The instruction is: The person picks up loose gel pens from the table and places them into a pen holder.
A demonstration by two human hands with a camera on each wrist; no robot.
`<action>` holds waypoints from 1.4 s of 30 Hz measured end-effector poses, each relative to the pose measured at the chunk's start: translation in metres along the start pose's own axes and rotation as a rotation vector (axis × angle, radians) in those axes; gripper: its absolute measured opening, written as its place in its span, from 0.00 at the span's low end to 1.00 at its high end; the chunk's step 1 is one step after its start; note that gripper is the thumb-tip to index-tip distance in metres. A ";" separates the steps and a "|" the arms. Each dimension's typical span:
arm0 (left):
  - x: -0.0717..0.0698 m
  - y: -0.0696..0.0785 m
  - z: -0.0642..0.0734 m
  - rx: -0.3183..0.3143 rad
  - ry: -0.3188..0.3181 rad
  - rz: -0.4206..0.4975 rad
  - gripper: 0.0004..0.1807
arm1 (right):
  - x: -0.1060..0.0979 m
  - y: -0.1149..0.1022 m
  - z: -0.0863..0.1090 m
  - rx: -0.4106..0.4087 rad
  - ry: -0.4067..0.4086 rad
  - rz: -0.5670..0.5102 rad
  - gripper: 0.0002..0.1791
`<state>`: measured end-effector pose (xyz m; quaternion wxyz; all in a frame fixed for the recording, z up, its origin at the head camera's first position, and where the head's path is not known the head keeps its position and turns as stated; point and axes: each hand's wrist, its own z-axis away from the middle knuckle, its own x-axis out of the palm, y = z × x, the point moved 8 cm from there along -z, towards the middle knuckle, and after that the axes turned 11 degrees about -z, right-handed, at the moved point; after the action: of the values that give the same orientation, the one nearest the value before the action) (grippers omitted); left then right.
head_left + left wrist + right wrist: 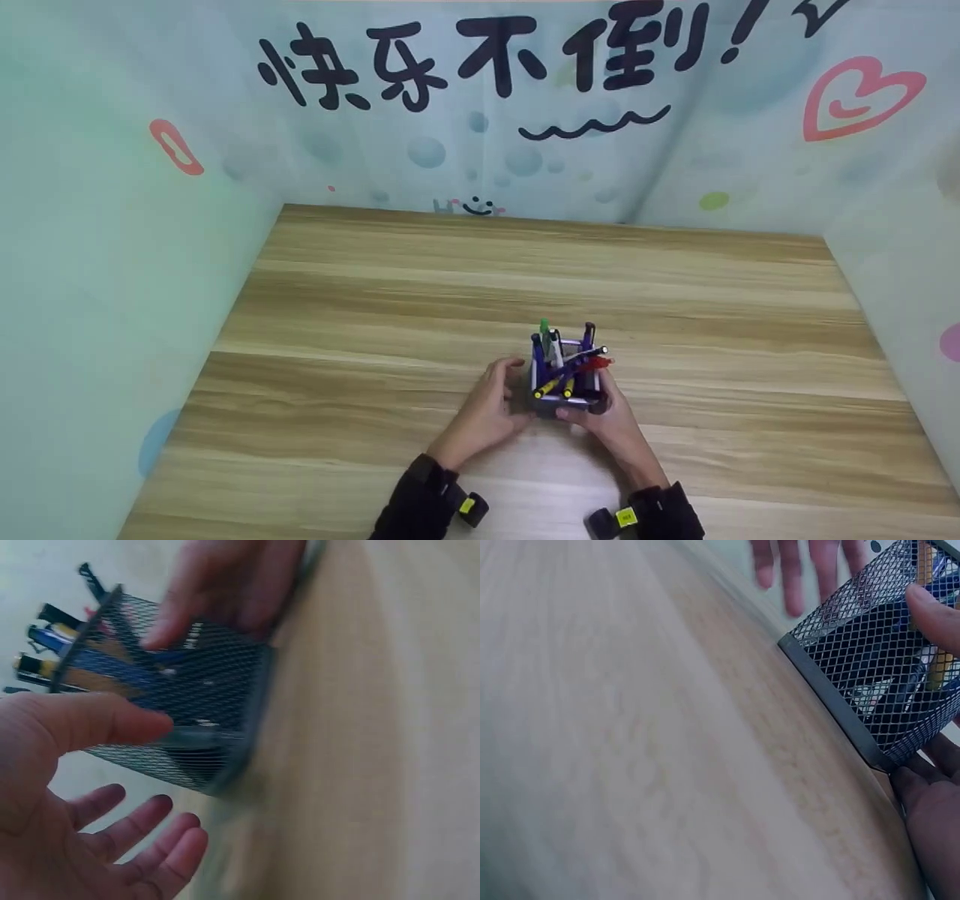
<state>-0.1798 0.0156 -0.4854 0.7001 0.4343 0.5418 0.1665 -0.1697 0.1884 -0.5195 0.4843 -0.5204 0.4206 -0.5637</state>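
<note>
A dark wire-mesh pen holder (pixel 547 408) is between my two hands at the middle front of the wooden table. Several pens stand and lean in it, among them a green one (pixel 544 327), a red one (pixel 598 363) and some with yellow ends (pixel 546 388). My right hand (pixel 613 421) grips the holder from the right, its thumb on the near mesh wall and fingers around the far side. On the left, my left hand (pixel 491 411) has its fingers spread; in the left wrist view its thumb (pixel 127 721) overlaps the mesh. Whether the holder's base touches the table, I cannot tell.
The wood-grain table (pixel 360 315) spreads around the hands. Printed cloth walls (pixel 480 165) with dark writing and hearts close in the back and both sides. Each wrist carries a small black camera (pixel 472 508).
</note>
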 end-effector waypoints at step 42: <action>-0.024 -0.063 -0.098 -0.307 0.228 0.169 0.28 | 0.008 -0.029 -0.105 -0.061 0.153 0.119 0.18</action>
<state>-0.2920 0.0048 -0.5236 0.6757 0.3446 0.5476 0.3534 -0.2772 0.1821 -0.5011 0.4671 -0.4646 0.5036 -0.5589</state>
